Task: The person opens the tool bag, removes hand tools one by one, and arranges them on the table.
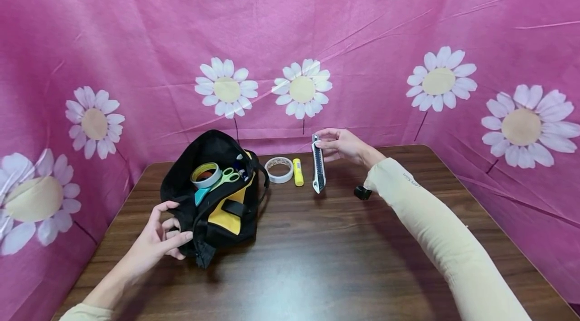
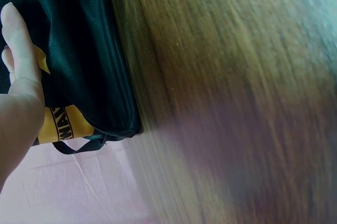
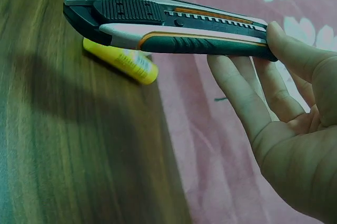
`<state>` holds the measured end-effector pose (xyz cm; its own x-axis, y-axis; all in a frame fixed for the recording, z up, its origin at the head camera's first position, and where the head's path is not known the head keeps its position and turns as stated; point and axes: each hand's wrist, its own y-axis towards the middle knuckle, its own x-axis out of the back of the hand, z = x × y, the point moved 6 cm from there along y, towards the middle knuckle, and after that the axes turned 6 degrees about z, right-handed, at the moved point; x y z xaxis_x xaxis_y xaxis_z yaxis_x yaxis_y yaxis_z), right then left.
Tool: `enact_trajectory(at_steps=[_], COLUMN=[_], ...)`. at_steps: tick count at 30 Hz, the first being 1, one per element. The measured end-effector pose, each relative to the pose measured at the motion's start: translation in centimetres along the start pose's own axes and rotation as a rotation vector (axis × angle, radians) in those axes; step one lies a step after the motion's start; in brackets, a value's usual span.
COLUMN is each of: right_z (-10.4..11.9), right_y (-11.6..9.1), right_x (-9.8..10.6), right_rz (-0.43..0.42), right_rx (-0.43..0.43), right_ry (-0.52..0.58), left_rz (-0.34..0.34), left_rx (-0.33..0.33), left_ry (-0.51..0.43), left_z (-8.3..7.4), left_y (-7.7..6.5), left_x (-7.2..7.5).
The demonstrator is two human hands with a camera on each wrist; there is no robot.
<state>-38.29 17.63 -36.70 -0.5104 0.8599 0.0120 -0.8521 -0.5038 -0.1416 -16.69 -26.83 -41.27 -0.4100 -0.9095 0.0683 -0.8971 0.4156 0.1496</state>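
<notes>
My right hand pinches a utility knife by one end, thumb on one side and fingers on the other. The knife hangs above the table with its other end toward me; the right wrist view shows its grey, black and orange body. At the left stands a black and yellow tool bag, its top open. My left hand grips the bag's near left edge between thumb and fingers. Inside the bag lie a tape roll and green-handled scissors, with other items partly hidden.
On the wooden table, a white tape roll and a yellow glue stick lie between bag and knife. A small black object sits near my right sleeve. Behind the table hangs a pink flowered cloth.
</notes>
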Motion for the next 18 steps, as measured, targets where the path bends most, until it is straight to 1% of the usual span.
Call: enact_trajectory(at_steps=[8, 13, 18], right_z=[-2.0, -3.0, -3.9], right_y=[0.8, 1.2, 1.6], right_x=[1.0, 1.0, 0.7], right_rz=[-0.071, -0.083, -0.072], right_rx=[0.032, 0.021, 0.001], right_ry=[0.050, 0.054, 0.045], left_rz=[0.000, 0.003, 0.004], left_rx=[-0.001, -0.001, -0.001], left_ry=[-0.008, -0.016, -0.020], left_z=[0.1, 0.2, 0.2], left_y=[-0.1, 0.0, -0.1], left_x=[0.1, 0.2, 0.1])
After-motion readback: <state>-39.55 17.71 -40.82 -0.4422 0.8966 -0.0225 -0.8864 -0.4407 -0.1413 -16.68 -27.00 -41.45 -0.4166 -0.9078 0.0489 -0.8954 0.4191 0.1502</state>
